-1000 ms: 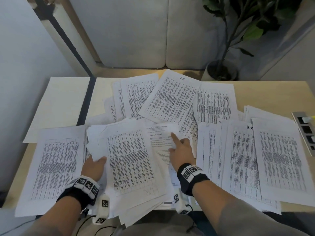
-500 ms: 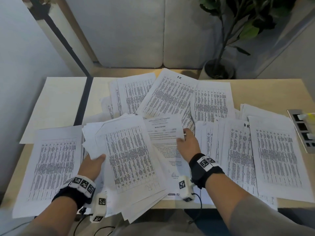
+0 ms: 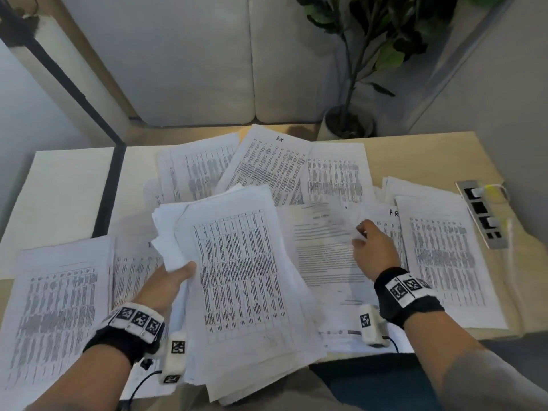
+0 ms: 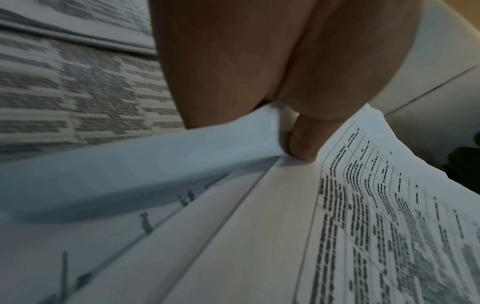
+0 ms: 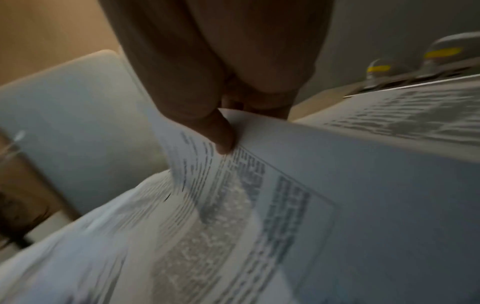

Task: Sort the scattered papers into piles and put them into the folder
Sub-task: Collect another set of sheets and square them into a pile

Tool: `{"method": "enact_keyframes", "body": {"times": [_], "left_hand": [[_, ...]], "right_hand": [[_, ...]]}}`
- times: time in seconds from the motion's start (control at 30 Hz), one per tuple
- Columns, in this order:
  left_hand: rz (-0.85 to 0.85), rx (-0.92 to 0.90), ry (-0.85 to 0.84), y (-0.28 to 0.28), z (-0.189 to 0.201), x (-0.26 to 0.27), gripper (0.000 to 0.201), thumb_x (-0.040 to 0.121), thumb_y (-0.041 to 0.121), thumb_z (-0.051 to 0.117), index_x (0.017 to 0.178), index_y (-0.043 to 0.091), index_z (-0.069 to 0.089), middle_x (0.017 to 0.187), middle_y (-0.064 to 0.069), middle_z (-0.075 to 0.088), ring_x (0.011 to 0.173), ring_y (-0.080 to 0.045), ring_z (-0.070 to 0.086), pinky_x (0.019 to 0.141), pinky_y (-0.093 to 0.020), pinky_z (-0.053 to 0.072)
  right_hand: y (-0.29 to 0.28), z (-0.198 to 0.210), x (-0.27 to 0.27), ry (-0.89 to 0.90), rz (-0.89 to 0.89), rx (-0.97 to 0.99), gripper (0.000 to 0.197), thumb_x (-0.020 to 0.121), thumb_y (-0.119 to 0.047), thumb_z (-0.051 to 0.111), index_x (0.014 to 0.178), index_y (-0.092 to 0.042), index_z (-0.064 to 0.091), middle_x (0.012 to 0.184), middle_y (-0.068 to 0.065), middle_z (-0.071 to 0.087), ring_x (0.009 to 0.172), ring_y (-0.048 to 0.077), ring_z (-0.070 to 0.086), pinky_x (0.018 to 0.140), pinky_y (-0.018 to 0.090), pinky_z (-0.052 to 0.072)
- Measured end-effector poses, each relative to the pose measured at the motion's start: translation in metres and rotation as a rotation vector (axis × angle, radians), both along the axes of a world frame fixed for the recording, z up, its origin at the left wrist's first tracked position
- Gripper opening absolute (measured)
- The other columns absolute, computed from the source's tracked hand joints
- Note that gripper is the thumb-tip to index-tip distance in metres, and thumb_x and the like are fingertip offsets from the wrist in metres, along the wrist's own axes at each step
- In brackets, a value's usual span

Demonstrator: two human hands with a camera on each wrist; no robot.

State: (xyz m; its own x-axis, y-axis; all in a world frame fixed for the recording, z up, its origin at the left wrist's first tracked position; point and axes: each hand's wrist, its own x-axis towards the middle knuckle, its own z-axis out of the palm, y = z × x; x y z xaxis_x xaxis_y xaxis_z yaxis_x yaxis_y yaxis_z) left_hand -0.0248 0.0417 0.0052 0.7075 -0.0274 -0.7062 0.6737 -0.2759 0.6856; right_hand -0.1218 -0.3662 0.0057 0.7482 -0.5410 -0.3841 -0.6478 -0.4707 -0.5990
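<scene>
Left hand (image 3: 166, 284) grips a thick stack of table printouts (image 3: 243, 277), raised off the worktop (image 3: 415, 152), long axis running away from the body. Right hand (image 3: 375, 250) pinches the corner of a loose sheet (image 3: 347, 223) just right of the stack — nearer that hand. Scattered papers (image 3: 267, 164) cover the worktop; the folder (image 3: 62, 185) lies open, far left.

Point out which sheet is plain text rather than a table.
The letter-style sheet left of the right hand, with full-width text lines; the others carry gridded tables.
</scene>
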Motion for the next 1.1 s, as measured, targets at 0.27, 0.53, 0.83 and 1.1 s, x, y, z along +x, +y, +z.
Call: {"method": "enact_keyframes", "body": {"times": [0.27, 0.53, 0.83, 1.1], "left_hand": [[-0.163, -0.118, 0.018, -0.107, 0.011, 0.003, 0.066, 0.095, 0.031, 0.07, 0.152, 0.018, 0.041, 0.151, 0.004, 0.048, 0.148, -0.025, 0.033, 0.122, -0.05, 0.016], [-0.334, -0.199, 0.042, -0.203, 0.002, -0.013, 0.087, 0.08, 0.051, 0.079, 0.152, 0.019, 0.044, 0.151, 0.001, 0.051, 0.146, -0.025, 0.038, 0.122, -0.049, 0.024], [-0.495, 0.127, -0.235, -0.214, -0.01, -0.014, 0.046, 0.105, 0.028, 0.052, 0.15, 0.02, 0.047, 0.14, 0.001, 0.058, 0.136, -0.028, 0.05, 0.112, -0.042, 0.036], [-0.321, 0.226, -0.173, -0.191, -0.026, -0.011, 0.07, 0.099, 0.019, 0.062, 0.158, 0.021, 0.025, 0.141, -0.002, 0.052, 0.134, -0.032, 0.049, 0.113, -0.047, 0.037]], "right_hand": [[-0.049, 0.03, -0.036, -0.217, -0.237, 0.359, 0.032, 0.098, -0.005, 0.064, 0.128, -0.016, 0.064, 0.118, -0.003, 0.075, 0.111, 0.018, 0.071, 0.102, 0.041, 0.054], [-0.062, 0.019, -0.057, -0.166, -0.2, 0.708, 0.051, 0.094, 0.011, 0.058, 0.13, -0.023, 0.069, 0.118, 0.008, 0.078, 0.111, 0.035, 0.073, 0.096, 0.055, 0.059], [-0.157, -0.035, -0.079, 0.06, -0.45, -0.003, 0.043, 0.098, -0.04, 0.065, 0.135, -0.021, 0.056, 0.139, 0.005, 0.056, 0.13, 0.029, 0.051, 0.108, 0.047, 0.047], [-0.22, -0.065, -0.112, 0.46, -0.537, -0.18, 0.129, 0.064, -0.072, 0.086, 0.16, -0.016, 0.019, 0.162, 0.02, 0.031, 0.146, 0.048, 0.034, 0.113, 0.067, 0.037]]}}
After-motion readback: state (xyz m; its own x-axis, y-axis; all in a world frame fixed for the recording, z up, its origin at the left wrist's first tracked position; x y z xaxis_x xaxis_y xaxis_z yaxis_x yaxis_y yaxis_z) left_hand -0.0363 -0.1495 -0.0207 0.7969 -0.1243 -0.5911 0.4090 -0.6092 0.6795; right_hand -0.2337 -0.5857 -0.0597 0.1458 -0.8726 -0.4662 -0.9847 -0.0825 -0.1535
